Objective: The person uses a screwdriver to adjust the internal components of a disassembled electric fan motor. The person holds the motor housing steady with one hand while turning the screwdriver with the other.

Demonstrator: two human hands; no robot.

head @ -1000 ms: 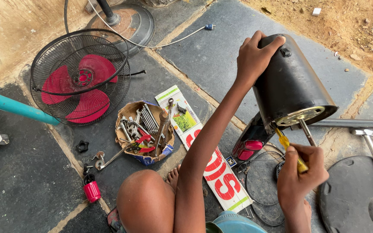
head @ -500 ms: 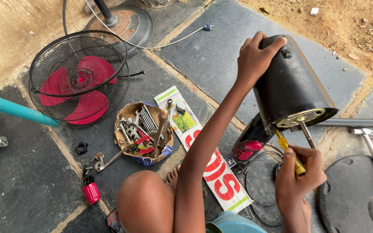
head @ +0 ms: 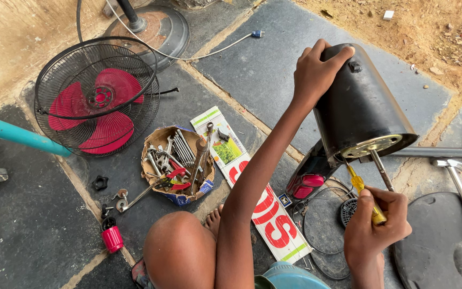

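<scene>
Seated person at work on a black fan motor housing [head: 356, 101], the landmark here. Left of the housing, on the dark stone floor [head: 22, 235], a torn cardboard tray [head: 159, 140] holds a jumble of steel spanners [head: 180, 150], a wooden-handled tool and red-handled pliers [head: 175, 179]. Farther left of the housing lies a round wire fan guard [head: 62, 99] enclosing red plastic blades [head: 100, 115]. Between tray and housing, a printed strip with red letters [head: 266, 211] lies flat. The housing itself is a smooth, glossy black drum, tilted, with a brass-coloured end plate [head: 375, 145] facing down toward the viewer and a thin steel shaft [head: 382, 170] projecting from it. The left hand [head: 314, 72] grips the upper rim of the housing, fingers curled over it. The right hand [head: 375, 227], just below the housing, is closed around the yellow handle of a screwdriver [head: 363, 190] whose tip meets the end plate. Right of the housing rests a hammer [head: 458, 179] beside a round dark fan base [head: 439, 246]
</scene>
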